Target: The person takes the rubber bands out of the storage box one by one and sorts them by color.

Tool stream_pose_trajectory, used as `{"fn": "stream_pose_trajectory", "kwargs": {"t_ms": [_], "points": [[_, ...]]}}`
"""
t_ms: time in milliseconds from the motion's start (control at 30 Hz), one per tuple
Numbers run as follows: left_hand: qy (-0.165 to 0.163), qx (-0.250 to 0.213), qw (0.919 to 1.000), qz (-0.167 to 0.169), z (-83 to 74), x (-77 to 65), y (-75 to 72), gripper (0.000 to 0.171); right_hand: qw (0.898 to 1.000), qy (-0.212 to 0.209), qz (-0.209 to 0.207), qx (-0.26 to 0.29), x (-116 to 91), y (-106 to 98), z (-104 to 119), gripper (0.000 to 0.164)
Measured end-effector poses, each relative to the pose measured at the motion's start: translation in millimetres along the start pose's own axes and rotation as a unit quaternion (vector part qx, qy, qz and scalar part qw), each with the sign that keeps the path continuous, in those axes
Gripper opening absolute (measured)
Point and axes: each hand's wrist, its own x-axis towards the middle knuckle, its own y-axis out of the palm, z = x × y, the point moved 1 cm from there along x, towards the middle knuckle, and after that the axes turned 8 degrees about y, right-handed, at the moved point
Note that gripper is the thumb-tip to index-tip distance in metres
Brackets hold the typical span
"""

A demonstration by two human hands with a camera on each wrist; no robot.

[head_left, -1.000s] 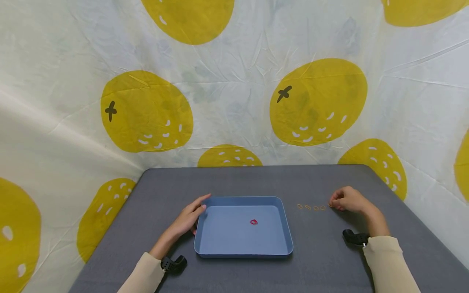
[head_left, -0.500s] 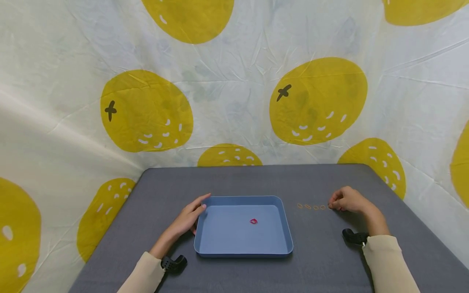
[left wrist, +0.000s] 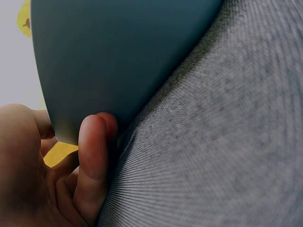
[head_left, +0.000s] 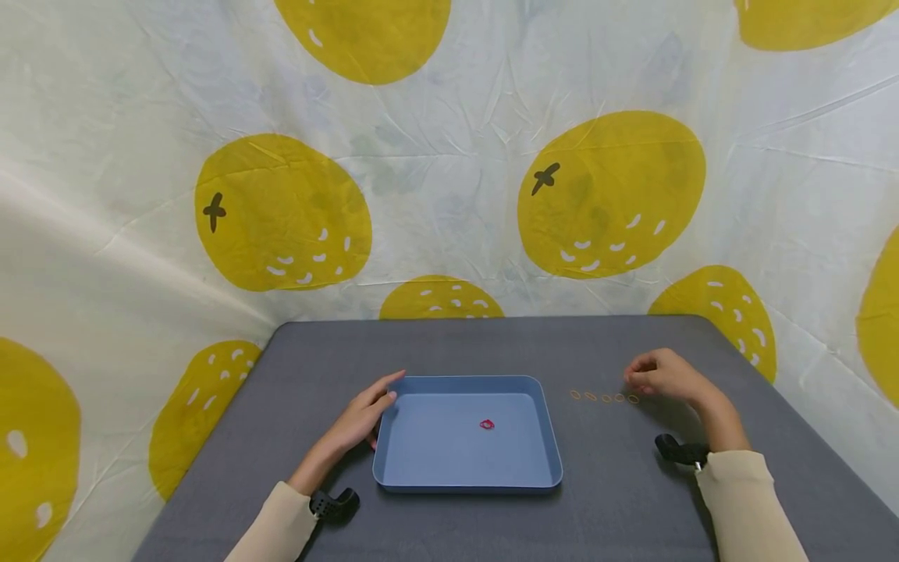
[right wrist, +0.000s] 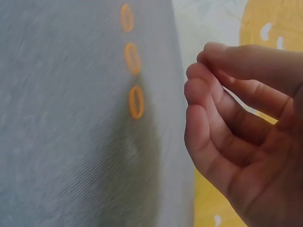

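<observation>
My left hand (head_left: 358, 417) grips the left side of a shallow blue tray (head_left: 463, 487). Its thumb lies at the rim, and in the left wrist view its fingers (left wrist: 92, 151) rest against the outer wall. Inside the tray sits a small red bundle (head_left: 487, 425) that looks like rubber bands. To the right, several thin orange rubber bands lie in a row on the table, the rightmost band (head_left: 634, 399) just below my right hand (head_left: 663, 375). That hand hovers over the cloth, fingers loosely bent, thumb by the fingertips, with nothing seen between them.
A grey cloth covers the table (head_left: 463, 531). Behind and beside it hangs a white curtain (head_left: 442, 211) printed with yellow fruit. Each wrist wears a black camera mount, such as the right mount (head_left: 680, 451).
My right hand has let go of the rightmost orange band and lifted slightly up and back. That band now lies in line with the others. The left hand and tray stay put.
</observation>
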Motion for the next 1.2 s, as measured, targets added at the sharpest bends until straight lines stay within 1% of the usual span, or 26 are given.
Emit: {"fn": "stream_pose_trajectory", "kwargs": {"t_ms": [233, 333, 667, 833, 1200], "points": [[0.003, 0.001, 1.0000, 0.002, -0.1, 0.0, 0.0, 0.048, 1.000, -0.025, 0.009, 0.016, -1.7, -2.3, 17.3, 0.025], [0.000, 0.003, 1.0000, 0.001, 1.2, 0.2, -0.1, 0.047, 0.999, -0.033, 0.015, 0.021, -2.3, -2.6, 22.4, 0.026], [0.003, 0.014, 0.9999, 0.001, 2.7, 1.3, -0.1, 0.048, 0.997, -0.054, 0.021, 0.047, -9.0, -5.4, 36.0, 0.025], [0.006, 0.009, 0.9999, 0.003, 3.4, 0.7, 0.0, 0.048, 0.997, -0.061, 0.024, 0.048, -8.9, -4.7, 38.7, 0.025], [0.008, 0.012, 0.9999, -0.001, 2.7, 1.4, 0.5, 0.048, 0.997, -0.057, 0.029, 0.045, -3.8, -0.8, 37.3, 0.025]]}}
